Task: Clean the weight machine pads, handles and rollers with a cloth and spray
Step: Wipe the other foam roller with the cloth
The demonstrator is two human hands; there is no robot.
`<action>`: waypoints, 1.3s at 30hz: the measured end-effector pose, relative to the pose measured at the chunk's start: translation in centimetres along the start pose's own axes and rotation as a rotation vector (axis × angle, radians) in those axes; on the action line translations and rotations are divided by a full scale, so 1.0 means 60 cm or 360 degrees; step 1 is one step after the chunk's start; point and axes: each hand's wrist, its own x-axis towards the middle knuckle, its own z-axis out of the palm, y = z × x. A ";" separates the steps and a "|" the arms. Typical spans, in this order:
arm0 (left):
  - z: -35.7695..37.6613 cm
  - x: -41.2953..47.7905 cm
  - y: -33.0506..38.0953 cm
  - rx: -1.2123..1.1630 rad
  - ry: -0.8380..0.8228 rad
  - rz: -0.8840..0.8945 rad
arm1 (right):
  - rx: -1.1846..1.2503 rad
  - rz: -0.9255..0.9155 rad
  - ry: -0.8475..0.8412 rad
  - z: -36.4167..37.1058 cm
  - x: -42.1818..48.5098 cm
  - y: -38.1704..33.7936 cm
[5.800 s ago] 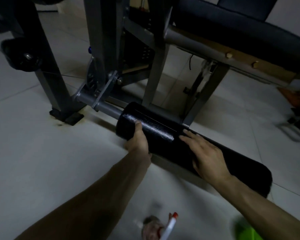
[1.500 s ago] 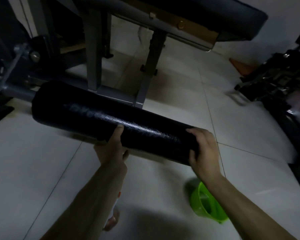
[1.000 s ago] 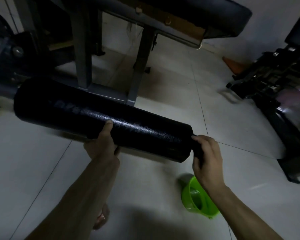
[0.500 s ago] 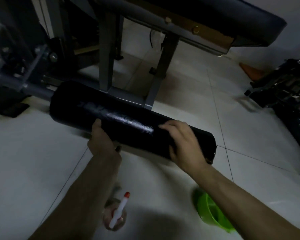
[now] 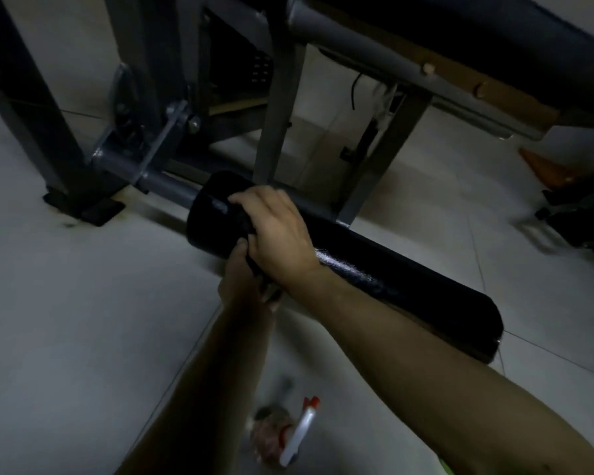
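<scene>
The foam roller (image 5: 374, 269) lies low over the floor (image 5: 66, 320). Its long axis runs diagonally from upper left to lower right of the head view. The far end is carried on the steel axle (image 5: 165, 183) that projects from the machine frame (image 5: 275, 114). The free end points toward the person's right side and comes closer to the camera. Both hands are at the axle end, well apart from the free end. The right hand (image 5: 278, 234) lies on top of the roller with its fingers curled over the crown, gripping it. A dark fold shows under the palm; it may be the cloth, but the dim picture does not confirm this. The left hand (image 5: 235, 282) sits directly below the right hand, on the near underside of the roller, with its thumb against the black surface. Its fingers are hidden, so its grip cannot be determined. The shiny length of the roller extends away from both hands to the right. Judgement: any wiping stroke must travel along this axis from the axle end toward the free end. The right hand, being on top, is better placed to make it, while the left hand steadies the roller from beneath. The spray bottle (image 5: 297, 437) lies on the floor near the person, between the forearms, and neither hand holds it.
</scene>
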 end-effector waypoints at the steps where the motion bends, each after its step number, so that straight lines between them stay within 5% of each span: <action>1: -0.002 0.005 0.004 -0.0016 0.0024 -0.0007 | -0.0014 -0.0024 -0.0038 0.001 0.011 -0.002; 4: -0.016 0.019 0.029 0.0016 0.0237 0.0082 | -0.0147 -0.0082 -0.0121 -0.037 -0.027 0.032; 10: -0.021 0.035 0.056 -0.0004 0.0245 0.0059 | -0.0197 0.0182 0.0075 -0.106 -0.128 0.087; 21: -0.032 0.047 0.065 -0.0104 0.0017 -0.0021 | -0.0030 -0.0223 -0.0134 0.040 0.106 -0.042; 31: -0.009 0.047 0.061 -0.0028 0.0392 0.0066 | -0.0218 0.0268 0.0081 -0.132 -0.168 0.095; 39: 0.004 0.016 -0.031 0.0027 0.0288 0.0073 | 0.0002 -0.0034 -0.0050 -0.013 -0.003 0.005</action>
